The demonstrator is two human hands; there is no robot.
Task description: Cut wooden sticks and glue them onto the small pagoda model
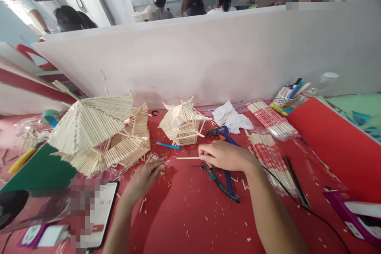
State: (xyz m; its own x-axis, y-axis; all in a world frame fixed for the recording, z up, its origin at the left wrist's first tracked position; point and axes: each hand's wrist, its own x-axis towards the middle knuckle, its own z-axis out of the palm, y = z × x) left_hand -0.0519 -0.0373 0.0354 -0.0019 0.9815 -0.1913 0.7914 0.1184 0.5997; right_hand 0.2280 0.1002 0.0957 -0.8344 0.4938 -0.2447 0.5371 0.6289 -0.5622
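My right hand (228, 156) pinches one end of a thin wooden stick (187, 158), which points left just above the red table. Beneath that hand lie green-handled cutting pliers (218, 184). My left hand (147, 177) is closed, fingers together, beside a small heap of wood shavings (153, 157); whatever its fingertips hold is too small to make out. A blue pen (168, 145) rests behind the stick. Farther back stands a small stick-built pavilion model (183, 123). To its left is a larger stick model with a broad roof (91, 125).
Packs of wooden sticks (270, 158) lie at right, near a red board (342, 147) and a pen cup (285, 96). White tissue (230, 117) sits behind blue-handled pliers (223, 133). A tablet (101, 214) is at front left. A white partition (178, 59) bounds the back; people sit beyond.
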